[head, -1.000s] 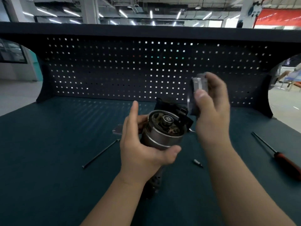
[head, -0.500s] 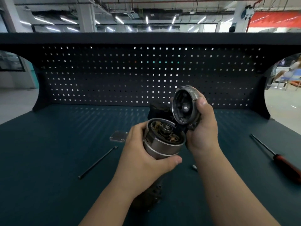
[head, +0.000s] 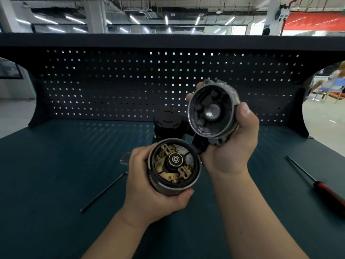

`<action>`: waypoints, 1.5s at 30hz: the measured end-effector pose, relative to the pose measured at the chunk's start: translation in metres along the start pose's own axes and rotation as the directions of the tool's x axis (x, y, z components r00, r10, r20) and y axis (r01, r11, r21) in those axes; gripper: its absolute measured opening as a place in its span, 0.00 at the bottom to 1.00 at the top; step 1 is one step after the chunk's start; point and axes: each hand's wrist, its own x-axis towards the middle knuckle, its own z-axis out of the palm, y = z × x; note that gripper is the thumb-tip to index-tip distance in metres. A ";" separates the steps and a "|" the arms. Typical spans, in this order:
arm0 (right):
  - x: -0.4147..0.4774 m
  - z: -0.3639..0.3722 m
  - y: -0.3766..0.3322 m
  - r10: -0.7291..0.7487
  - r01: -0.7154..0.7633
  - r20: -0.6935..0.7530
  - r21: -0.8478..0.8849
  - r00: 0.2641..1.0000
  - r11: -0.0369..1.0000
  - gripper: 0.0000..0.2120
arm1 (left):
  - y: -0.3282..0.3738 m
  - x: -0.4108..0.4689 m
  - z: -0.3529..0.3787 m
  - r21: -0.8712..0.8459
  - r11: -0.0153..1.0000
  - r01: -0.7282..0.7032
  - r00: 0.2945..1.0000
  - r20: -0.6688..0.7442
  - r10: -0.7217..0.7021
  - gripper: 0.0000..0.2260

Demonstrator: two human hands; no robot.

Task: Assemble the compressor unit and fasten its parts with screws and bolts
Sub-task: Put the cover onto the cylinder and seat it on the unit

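Note:
My left hand (head: 149,193) grips a cylindrical motor body (head: 174,165), its open end tilted toward me so the brass brush holders and central bearing show. My right hand (head: 229,146) holds a round grey metal end cap (head: 212,111) just above and to the right of the body, hollow side facing me with a boss in the middle. A black cylindrical part (head: 168,124) of the unit sits behind the motor body, partly hidden. Cap and body are apart.
A long thin bolt (head: 104,191) lies on the dark green bench (head: 56,165) to the left. A red-handled screwdriver (head: 321,186) lies at the right. A small metal plate (head: 124,159) peeks out behind my left hand. A black pegboard (head: 112,86) closes the back.
My right hand turned the end cap so its hollow side faces me and brought it close to the motor body. My left hand raised and tilted the body toward me.

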 end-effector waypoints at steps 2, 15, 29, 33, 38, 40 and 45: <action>0.000 -0.001 0.000 0.021 -0.020 0.021 -0.035 1.000 0.999 0.39 | -0.001 -0.005 0.001 -0.004 1.000 -0.014 1.000 -0.004 0.014 0.36; -0.005 -0.011 -0.005 0.023 -0.029 -0.043 -0.139 0.999 0.990 0.33 | -0.003 -0.006 0.003 -0.035 0.999 -0.001 1.000 0.012 0.002 0.35; 0.011 -0.045 0.012 0.070 -0.143 -0.165 -0.488 0.984 0.861 0.22 | -0.034 0.025 0.012 -0.216 0.884 0.415 0.904 0.211 -0.373 0.20; 0.018 -0.053 0.017 0.126 -0.218 -0.222 -0.458 0.967 0.862 0.24 | -0.042 0.025 0.013 -0.190 0.856 0.480 0.872 0.214 -0.441 0.17; 0.019 -0.053 0.016 0.147 -0.243 -0.234 -0.458 0.961 0.855 0.24 | -0.044 0.025 0.014 -0.154 0.872 0.465 0.881 0.178 -0.439 0.16; 0.018 -0.053 0.012 0.149 -0.246 -0.233 -0.473 0.961 0.846 0.24 | -0.043 0.025 0.014 -0.148 0.872 0.467 0.880 0.172 -0.442 0.16; 0.015 -0.049 0.003 0.085 -0.163 -0.153 -0.622 0.985 0.766 0.24 | -0.039 0.025 0.014 -0.143 0.864 0.482 0.873 0.167 -0.459 0.17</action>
